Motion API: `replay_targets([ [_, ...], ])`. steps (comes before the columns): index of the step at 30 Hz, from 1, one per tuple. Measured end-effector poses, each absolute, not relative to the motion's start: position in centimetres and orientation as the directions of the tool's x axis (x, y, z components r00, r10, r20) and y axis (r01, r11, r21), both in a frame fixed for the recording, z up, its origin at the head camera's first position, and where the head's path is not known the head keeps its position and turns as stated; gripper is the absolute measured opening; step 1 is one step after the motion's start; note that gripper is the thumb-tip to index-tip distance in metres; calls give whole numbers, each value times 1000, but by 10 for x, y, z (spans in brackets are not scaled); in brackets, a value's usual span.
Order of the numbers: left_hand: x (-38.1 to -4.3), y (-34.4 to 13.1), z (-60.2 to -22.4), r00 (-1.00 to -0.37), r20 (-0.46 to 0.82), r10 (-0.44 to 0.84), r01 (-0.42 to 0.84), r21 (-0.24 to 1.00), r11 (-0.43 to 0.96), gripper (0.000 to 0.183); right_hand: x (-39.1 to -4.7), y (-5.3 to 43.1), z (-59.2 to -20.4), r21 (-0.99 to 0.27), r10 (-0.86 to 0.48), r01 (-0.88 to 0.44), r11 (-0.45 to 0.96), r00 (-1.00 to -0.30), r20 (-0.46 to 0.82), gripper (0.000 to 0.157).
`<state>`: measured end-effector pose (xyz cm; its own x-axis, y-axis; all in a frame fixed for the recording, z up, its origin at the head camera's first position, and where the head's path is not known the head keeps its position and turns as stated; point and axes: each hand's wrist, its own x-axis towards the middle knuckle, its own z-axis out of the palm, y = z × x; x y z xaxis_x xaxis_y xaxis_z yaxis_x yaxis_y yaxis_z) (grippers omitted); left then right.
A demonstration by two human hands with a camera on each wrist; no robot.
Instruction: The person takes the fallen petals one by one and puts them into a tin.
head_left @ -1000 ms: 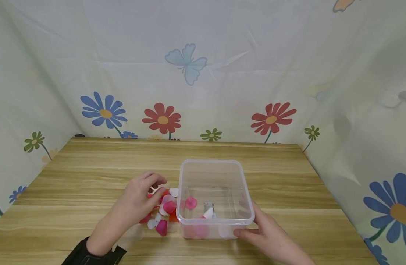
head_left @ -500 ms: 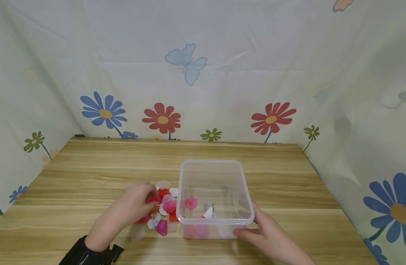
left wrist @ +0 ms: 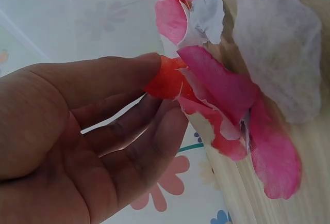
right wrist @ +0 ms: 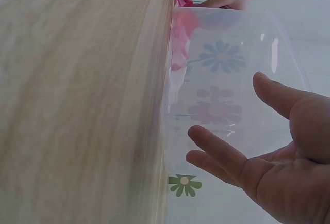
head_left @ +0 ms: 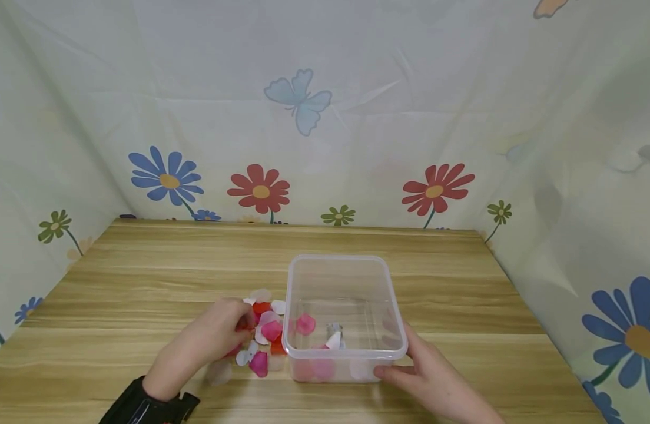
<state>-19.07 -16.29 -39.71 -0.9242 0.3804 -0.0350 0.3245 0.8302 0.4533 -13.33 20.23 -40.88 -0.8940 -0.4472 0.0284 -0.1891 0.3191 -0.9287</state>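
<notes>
Basically, the clear box [head_left: 346, 354] stands upright on the table [head_left: 463, 282], mouth up, and we place everything else from it. Key rel., as we judge it: the red-orange petal [left wrist: 164, 82] is L of the box, among the loose petals [head_left: 271, 331], so the box lies to the R of the grip. The L hand [head_left: 219, 331], also L of the box, is the nearer one; the R hand [head_left: 423, 371] is at the box's near R corner. L grip is narrow: per L wrist cam we see thumb & fingertips pinch the red-orange petal, tho the head cam hides the tips. R grip is wide, w/ thumb on the box's front wall & fingers approx. straight along its R wall.

As for direction, the petal's free part points away from the fingertips, toward a magenta petal [left wrist: 216, 79] whose long axis runs off from the fingers too. The red-orange one's own long axis we can't tell, bc fingers & neighbouring petals cover its outline. A pink petal [head_left: 306, 324] shows inside the box.
</notes>
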Motion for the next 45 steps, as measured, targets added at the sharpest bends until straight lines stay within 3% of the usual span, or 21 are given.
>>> replay_targets([
  [9, -192, -164, -394, -916, 61, 397, 384, 425, 820, 14, -134, 203, -412, -921, -475, -259, 292, -875, 95, 88],
  [24, -187, -157, -377, -937, 137, 323, 346, 506, 790, 16, -134, 202, -412, -934, -472, -220, 281, -879, 65, 90],
  [35, -187, -158, -377, -907, 289, 307, 414, 474, 777, 17, -134, 202, -412, -935, -482, -235, 265, -872, 83, 88],
  [45, -185, -160, -374, -896, 347, 278, 420, 457, 784, 20, -135, 202, -413, -932, -484, -243, 267, -870, 88, 89],
])
